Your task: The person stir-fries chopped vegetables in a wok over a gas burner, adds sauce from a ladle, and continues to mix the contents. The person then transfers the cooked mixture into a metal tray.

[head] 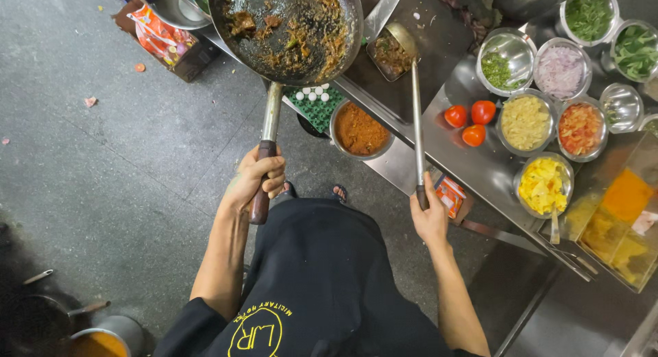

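Over the grey floor (123,158), beside the steel worktop (480,172), a person in a black shirt holds a large dark pan (288,28) out in front. The left hand (255,179) has a full, tight grip around the pan's wooden handle end, fingers curled over it. The pan hangs above the worktop's near edge, smeared inside with browned bits of cooked food. The right hand (430,216) has a closed grip on the dark end of a long metal ladle (416,117), whose shaft runs up to a small cup holding brown food, just right of the pan's rim.

Below the pan, on the worktop edge, stands a steel bowl of orange-brown paste (359,131), with a green tray of white eggs (315,103) just beside it. Three red tomatoes (470,120) lie near the ladle's shaft. To their right stand steel bowls: chopped greens (504,65), sliced onion (560,70), a pale yellow mix (525,122), chopped tomato (580,127) and yellow chunks (543,185). At the far right, a clear box of orange and yellow powders (617,220).
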